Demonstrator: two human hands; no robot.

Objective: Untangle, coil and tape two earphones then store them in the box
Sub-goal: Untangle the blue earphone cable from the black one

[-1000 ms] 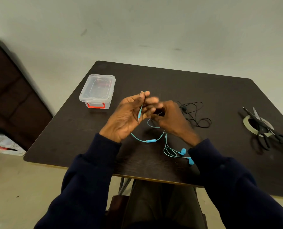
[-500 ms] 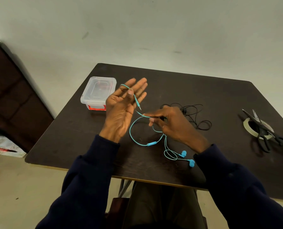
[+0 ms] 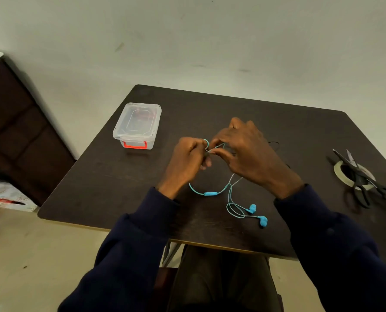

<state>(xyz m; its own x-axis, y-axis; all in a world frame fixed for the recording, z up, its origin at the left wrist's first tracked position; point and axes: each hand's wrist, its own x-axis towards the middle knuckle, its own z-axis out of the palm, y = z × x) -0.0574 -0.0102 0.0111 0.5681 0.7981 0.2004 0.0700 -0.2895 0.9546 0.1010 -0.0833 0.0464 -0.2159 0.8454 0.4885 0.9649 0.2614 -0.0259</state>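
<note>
The blue earphones (image 3: 211, 193) trail across the dark table (image 3: 266, 122), their two buds lying near the front edge. My left hand (image 3: 186, 161) is closed around the plug end of the blue cable, with a small loop showing above its fingers. My right hand (image 3: 248, 152) pinches the same cable right beside it, fingertips almost touching the left hand. The black earphones (image 3: 275, 144) lie behind my right hand and are mostly hidden. A clear plastic box (image 3: 137, 126) with a lid and red latch stands at the table's left.
Black scissors (image 3: 365, 176) rest on a roll of clear tape (image 3: 338, 171) at the table's right edge. A dark cabinet stands to the left on the floor. My legs are under the table's front edge.
My left hand was held up open with the blue cable across its fingers; it has dropped and closed on the cable. My right hand rose to meet it, forming a small loop.
</note>
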